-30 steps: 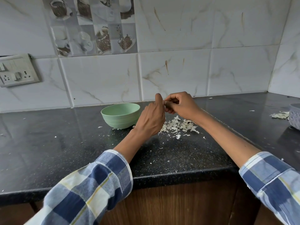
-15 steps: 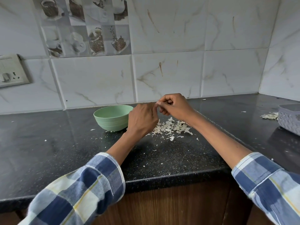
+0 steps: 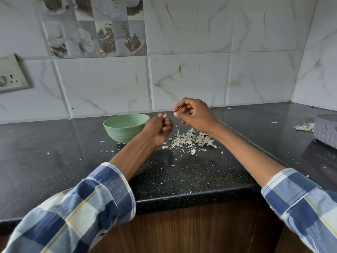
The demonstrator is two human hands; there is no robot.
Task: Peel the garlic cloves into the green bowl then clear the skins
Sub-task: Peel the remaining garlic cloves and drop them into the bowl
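The green bowl (image 3: pixel 126 127) stands upright on the black speckled counter (image 3: pixel 54 161), left of centre in the frame; its contents cannot be seen from this angle. A pile of garlic skins (image 3: pixel 191 140) lies on the counter just right of the bowl, at mid-frame, with loose flakes scattered around it. The left hand (image 3: pixel 160 128) is raised above the counter between the bowl and the pile, its edge overlapping the bowl's right rim in the picture; its fingers are curled inward, and whether they hold anything cannot be told. The right hand (image 3: pixel 195 114) hovers above the pile, slightly higher in the frame and apart from the left hand; its grip is a pinch of thumb and forefinger on a small pale piece, too small to identify as clove or skin. Both forearms emerge from blue, white and yellow checked sleeves (image 3: pixel 87 207) at the lower corners. A grey textured container (image 3: pixel 326 130) sits at the right edge, with a second small heap of skins (image 3: pixel 303 127) just left of it. A switch plate (image 3: pixel 11 75) is mounted on the marble-patterned wall tiles (image 3: pixel 191 79) at the left edge.
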